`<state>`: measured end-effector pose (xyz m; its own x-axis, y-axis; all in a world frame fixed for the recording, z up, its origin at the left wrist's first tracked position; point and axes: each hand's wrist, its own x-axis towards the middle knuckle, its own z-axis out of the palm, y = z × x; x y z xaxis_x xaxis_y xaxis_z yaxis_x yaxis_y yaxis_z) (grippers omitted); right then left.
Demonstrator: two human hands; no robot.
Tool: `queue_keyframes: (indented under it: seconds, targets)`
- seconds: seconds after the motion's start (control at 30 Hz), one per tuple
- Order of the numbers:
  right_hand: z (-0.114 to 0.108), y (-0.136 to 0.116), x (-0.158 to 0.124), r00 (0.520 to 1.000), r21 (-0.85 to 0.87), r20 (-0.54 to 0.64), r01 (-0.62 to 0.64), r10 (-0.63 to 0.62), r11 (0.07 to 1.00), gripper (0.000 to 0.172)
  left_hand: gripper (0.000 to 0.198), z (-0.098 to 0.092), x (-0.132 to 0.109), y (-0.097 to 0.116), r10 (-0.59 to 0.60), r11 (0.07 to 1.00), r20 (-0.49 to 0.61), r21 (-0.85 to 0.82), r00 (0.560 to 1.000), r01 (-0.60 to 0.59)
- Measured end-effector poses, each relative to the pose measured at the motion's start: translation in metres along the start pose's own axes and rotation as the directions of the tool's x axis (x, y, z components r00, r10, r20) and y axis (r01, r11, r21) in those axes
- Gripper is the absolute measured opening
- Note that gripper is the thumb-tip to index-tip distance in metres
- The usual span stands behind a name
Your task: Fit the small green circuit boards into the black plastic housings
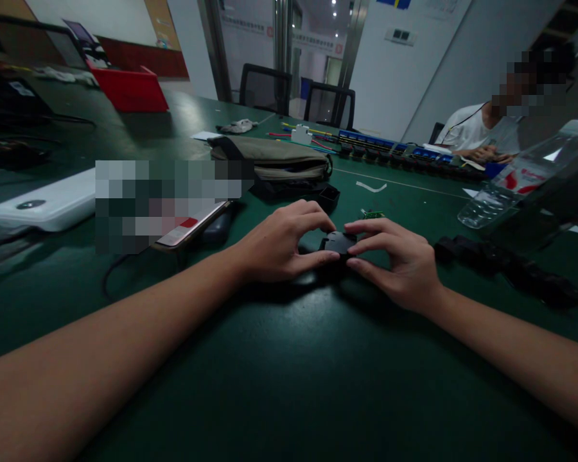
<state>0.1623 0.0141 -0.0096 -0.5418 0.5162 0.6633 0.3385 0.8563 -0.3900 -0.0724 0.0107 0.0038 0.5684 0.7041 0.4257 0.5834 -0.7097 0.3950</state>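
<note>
Between my two hands is a small dark grey plastic part [340, 242], low over the green table; its exact kind I cannot make out. My left hand [289, 244] grips its left side with thumb and fingers. From the right, the thumb and fingertips of my right hand [397, 260] close on the same part. Just behind my right fingers lies a small green circuit board [372, 214], partly hidden by them. A black open box-like piece [328, 197] sits beyond my left hand.
A grey-green bag [274, 160] lies behind my hands. To the left are a propped phone [192, 224] and a white device [43, 199]; farther off, a red bin [130, 86]. At right stand a plastic bottle [510, 176] and black strip parts [510, 266]. A person [486, 131] sits opposite.
</note>
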Motion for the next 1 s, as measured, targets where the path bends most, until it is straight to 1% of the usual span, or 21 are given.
queue_keyframes:
  seconds: [0.23, 0.37, 0.6, 0.77, 0.87, 1.0]
  targets:
    - [0.0014, 0.0017, 0.0014, 0.997, 0.033, 0.044, -0.066, 0.065, 0.997, 0.007, 0.031, -0.0001, 0.0003, -0.0011, -0.014, 0.999, 0.031, 0.029, 0.999, 0.013]
    - [0.001, 0.0031, 0.0015, 0.994, 0.037, 0.072, -0.081, 0.078, 0.996, 0.01, 0.033, -0.0014, 0.0005, 0.0006, -0.031, 0.999, 0.056, 0.023, 0.998, 0.03]
    - [0.0006, 0.0036, 0.0023, 0.991, 0.042, 0.103, -0.091, 0.086, 0.995, 0.008, 0.025, -0.0024, 0.0005, 0.001, -0.006, 1.0, 0.049, 0.006, 0.999, 0.006]
    - [0.0004, 0.0011, 0.0036, 0.987, 0.048, 0.118, -0.115, 0.109, 0.992, 0.005, 0.024, -0.0012, 0.0008, 0.001, -0.005, 1.0, 0.05, -0.014, 0.999, 0.006]
    - [0.0001, 0.0006, 0.0037, 0.986, 0.036, 0.124, -0.114, 0.109, 0.993, 0.005, 0.024, -0.0017, 0.0007, 0.002, -0.014, 1.0, 0.054, -0.016, 0.998, 0.014]
    - [0.0001, 0.0012, 0.003, 0.987, 0.001, 0.141, -0.08, 0.079, 0.997, 0.008, 0.025, -0.0024, 0.0, 0.0019, 0.0, 1.0, 0.056, -0.027, 0.998, 0.002]
